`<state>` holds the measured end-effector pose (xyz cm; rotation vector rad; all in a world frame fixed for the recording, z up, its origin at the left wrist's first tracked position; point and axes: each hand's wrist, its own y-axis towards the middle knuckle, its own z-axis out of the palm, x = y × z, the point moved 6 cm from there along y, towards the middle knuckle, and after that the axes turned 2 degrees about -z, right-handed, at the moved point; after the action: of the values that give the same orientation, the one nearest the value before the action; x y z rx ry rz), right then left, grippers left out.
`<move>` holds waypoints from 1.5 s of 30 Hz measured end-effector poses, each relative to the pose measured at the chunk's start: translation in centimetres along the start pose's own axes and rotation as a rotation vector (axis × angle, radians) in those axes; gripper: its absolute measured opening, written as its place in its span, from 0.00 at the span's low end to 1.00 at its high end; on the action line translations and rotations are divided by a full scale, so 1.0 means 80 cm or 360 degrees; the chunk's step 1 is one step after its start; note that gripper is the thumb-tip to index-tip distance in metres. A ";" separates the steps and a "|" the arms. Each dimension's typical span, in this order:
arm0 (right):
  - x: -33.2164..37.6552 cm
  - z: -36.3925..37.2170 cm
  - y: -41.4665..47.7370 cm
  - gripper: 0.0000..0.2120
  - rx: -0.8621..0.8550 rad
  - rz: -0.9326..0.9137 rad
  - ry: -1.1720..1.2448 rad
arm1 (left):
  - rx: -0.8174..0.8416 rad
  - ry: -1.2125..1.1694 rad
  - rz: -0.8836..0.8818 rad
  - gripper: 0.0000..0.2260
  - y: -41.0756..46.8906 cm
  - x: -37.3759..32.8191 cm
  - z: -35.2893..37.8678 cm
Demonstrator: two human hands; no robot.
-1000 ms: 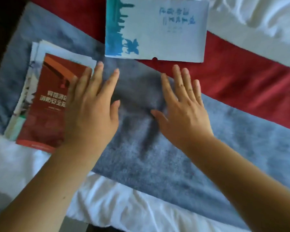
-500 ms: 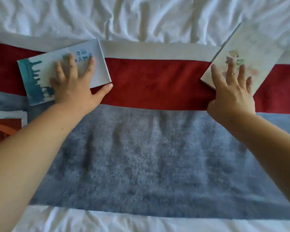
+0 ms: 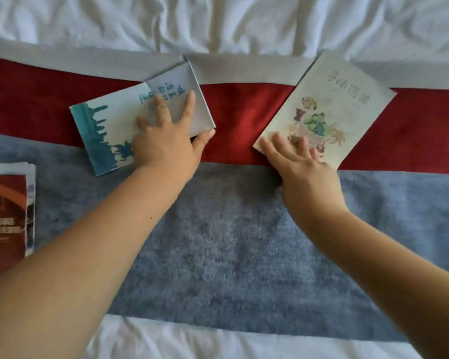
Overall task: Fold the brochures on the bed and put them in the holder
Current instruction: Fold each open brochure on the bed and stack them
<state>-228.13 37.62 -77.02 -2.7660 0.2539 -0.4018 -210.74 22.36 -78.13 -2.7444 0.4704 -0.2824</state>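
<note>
A pale blue brochure [image 3: 106, 130] with a teal skyline print lies tilted on the red band of the bed runner. My left hand [image 3: 166, 141] presses flat on its right part, fingers spread, thumb at its lower right corner. A cream brochure [image 3: 342, 99] with a coloured drawing lies tilted to the right. My right hand [image 3: 301, 164] rests on its lower left corner with fingers straight. A stack of brochures [image 3: 5, 218] topped by a dark red one sits at the left edge. No holder shows.
The bed runner has a red band [image 3: 244, 110], a blue-grey fuzzy band [image 3: 244, 242] and a pale grey strip [image 3: 244, 68]. Crumpled white sheets [image 3: 218, 19] lie beyond it and white sheet shows at the near edge.
Both brochures have slid toward the middle under my hands. The blue one has turned and the cream one lies further left. The red stack has come back into view at the left.
</note>
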 end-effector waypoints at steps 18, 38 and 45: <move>0.077 0.075 -0.175 0.32 -0.0070 -0.0367 0.0017 | -0.0211 0.0207 0.0423 0.39 -0.116 -0.029 -0.003; 0.080 0.088 -0.135 0.38 -0.0043 0.0166 0.0128 | 0.0074 -0.0019 0.0208 0.59 -0.166 0.013 0.065; 0.036 0.071 -0.139 0.50 -0.0156 0.0775 0.0551 | 0.0099 -0.0204 0.0258 0.48 -0.223 0.032 0.075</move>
<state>-222.27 49.00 -77.60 -2.5849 1.0262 -0.7432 -201.77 39.09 -76.85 -2.6252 0.6337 -0.0788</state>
